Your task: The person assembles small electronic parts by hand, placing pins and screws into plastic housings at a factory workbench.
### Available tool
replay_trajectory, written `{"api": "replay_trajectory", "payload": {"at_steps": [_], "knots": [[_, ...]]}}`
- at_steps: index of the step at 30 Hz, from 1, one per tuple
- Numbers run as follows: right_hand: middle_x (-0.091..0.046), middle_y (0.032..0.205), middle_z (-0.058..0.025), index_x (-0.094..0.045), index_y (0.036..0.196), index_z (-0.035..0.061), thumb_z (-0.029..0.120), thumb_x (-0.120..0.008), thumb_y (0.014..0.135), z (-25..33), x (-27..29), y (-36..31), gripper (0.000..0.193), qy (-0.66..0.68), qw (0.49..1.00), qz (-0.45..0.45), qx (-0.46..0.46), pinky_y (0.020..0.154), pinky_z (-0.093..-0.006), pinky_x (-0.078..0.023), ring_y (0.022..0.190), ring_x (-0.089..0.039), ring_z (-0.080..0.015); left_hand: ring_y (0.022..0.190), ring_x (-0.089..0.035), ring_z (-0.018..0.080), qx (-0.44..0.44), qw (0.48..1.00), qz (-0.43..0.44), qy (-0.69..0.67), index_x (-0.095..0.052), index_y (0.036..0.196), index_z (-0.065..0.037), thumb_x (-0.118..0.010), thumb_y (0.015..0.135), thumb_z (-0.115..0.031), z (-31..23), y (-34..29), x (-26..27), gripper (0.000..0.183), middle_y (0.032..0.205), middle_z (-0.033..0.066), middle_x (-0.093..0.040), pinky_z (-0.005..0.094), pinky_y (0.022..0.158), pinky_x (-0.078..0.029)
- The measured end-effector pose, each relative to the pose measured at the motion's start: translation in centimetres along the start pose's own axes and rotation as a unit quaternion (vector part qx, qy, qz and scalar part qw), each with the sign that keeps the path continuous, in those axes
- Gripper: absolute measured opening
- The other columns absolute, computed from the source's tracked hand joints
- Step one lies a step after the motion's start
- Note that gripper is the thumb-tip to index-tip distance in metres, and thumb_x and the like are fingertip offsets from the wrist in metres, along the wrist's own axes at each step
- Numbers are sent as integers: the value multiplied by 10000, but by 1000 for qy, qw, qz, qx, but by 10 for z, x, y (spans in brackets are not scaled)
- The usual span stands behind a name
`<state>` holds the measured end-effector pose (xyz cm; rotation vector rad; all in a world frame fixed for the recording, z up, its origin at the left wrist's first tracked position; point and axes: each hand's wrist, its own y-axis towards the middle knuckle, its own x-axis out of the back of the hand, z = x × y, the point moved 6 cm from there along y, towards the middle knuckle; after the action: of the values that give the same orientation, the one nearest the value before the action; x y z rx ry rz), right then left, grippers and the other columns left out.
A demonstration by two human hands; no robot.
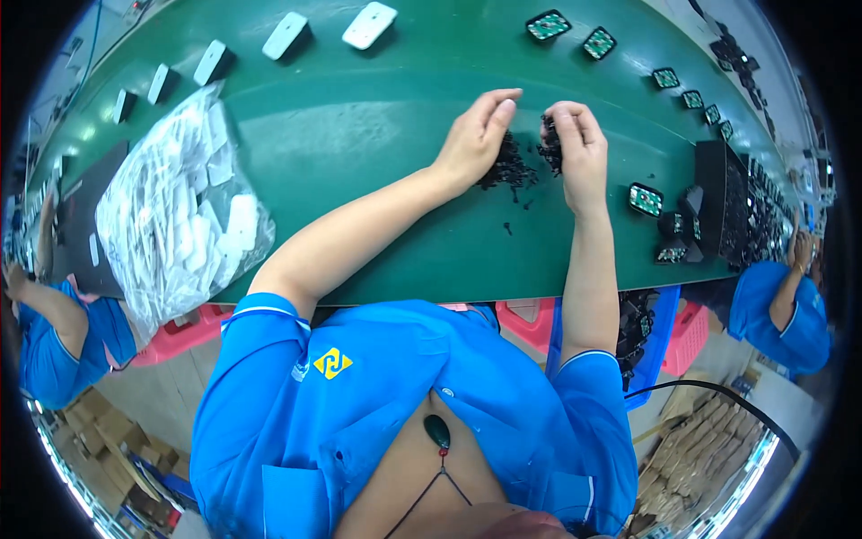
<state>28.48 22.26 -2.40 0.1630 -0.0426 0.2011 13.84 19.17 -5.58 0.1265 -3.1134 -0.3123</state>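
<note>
Our right hand [584, 160] curls around a cluster of small black pieces [550, 153]; we cannot tell whether our left hand [472, 144] holds any. The loose pile [510, 171] lies between both grips, so we should cup low, drawing in strays [507, 228] nearer us.

Pink plastic stools [184, 340] are set along the near edge of the green table [350, 117]. Grey floor [171, 388] is exposed below it. Cardboard boxes [112, 427] are stacked to its near left, and strip lighting [76, 482] is seen farther from it.
</note>
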Motion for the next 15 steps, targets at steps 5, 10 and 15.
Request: {"api": "replay_trajectory", "payload": {"at_steps": [5, 10, 15], "knots": [[-636, 866, -47, -651, 916, 58, 216, -652, 858, 13, -27, -2, 169, -255, 963, 40, 71, 696, -258, -466, 760, -608, -144, 1099, -567, 185, 11, 998, 16, -56, -559, 1205, -3, -398, 1016, -315, 10, 0, 11, 399, 1175, 103, -609, 311, 958, -442], [-672, 981, -34, -698, 927, 101, 231, -646, 858, 36, -32, -7, 157, -370, 924, 82, 49, 754, -276, -492, 870, -651, -198, 1017, -617, 244, 2, 997, -28, -68, -592, 1113, 10, -429, 1002, -307, 10, -6, 30, 374, 1072, 141, -653, 339, 886, -475], [-667, 969, -44, -682, 956, 71, 260, -654, 865, 41, -32, -7, 211, -311, 946, 74, 43, 740, -270, -495, 837, -634, -200, 1070, -585, 179, 21, 999, -10, -23, -564, 1176, 17, -396, 1019, -269, -8, -26, 62, 367, 1142, 108, -628, 308, 941, -457]]}}
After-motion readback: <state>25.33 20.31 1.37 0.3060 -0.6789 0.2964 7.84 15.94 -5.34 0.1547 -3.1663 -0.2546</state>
